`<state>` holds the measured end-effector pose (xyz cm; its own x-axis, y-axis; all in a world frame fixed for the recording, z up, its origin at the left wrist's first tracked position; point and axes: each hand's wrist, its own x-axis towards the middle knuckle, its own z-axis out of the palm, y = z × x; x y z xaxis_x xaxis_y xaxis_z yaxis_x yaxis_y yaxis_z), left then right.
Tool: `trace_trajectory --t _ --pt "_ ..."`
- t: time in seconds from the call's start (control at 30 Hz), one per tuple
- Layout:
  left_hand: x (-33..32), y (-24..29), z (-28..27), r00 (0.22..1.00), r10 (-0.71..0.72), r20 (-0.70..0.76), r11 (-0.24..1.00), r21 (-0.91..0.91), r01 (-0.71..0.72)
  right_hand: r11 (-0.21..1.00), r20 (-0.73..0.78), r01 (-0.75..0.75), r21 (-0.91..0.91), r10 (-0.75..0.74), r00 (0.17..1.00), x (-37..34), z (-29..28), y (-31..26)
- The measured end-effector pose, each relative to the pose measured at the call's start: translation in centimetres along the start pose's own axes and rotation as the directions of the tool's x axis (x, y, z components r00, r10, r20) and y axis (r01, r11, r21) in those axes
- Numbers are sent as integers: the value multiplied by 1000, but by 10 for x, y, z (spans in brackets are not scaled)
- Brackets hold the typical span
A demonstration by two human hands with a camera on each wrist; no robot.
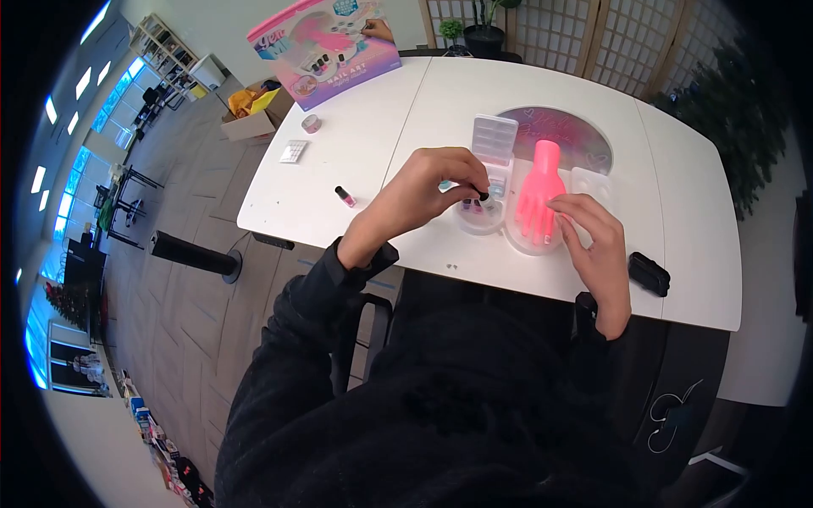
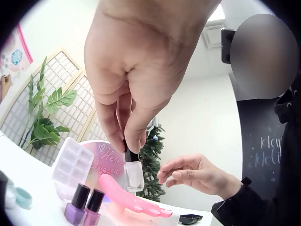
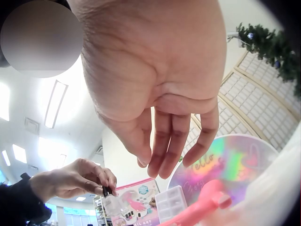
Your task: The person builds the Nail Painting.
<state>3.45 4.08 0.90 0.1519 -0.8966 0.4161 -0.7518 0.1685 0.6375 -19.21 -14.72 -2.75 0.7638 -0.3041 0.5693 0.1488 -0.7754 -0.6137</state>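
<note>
My left hand [image 1: 434,184] pinches the black cap of a bottle of clear or whitish polish [image 2: 134,176], holding it upright above a clear round tray [image 1: 481,225]. Purple polish [image 2: 75,213] and pink polish [image 2: 93,212] stand below it in the left wrist view. The pink model hand [image 1: 537,193] lies with its fingers toward me on a pale base. Beside those fingers is my right hand [image 1: 598,247], its fingers loosely bent with nothing visible between them; whether it touches the model is unclear in the head view. A gap separates them in the left wrist view.
An upright compartment case [image 1: 494,138] and a shiny "Hello Gorgeous" panel [image 1: 584,140] stand behind. To the left are a polish bottle [image 1: 345,196], a small jar [image 1: 311,124], a white packet [image 1: 293,151] and the kit box [image 1: 326,51]. A black case [image 1: 649,273] lies right.
</note>
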Motion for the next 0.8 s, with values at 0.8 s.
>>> trace_trajectory --t 0.8 --pt "-4 -33 54 997 63 46 948 309 -74 999 26 -35 16 34 999 -3 5 6"
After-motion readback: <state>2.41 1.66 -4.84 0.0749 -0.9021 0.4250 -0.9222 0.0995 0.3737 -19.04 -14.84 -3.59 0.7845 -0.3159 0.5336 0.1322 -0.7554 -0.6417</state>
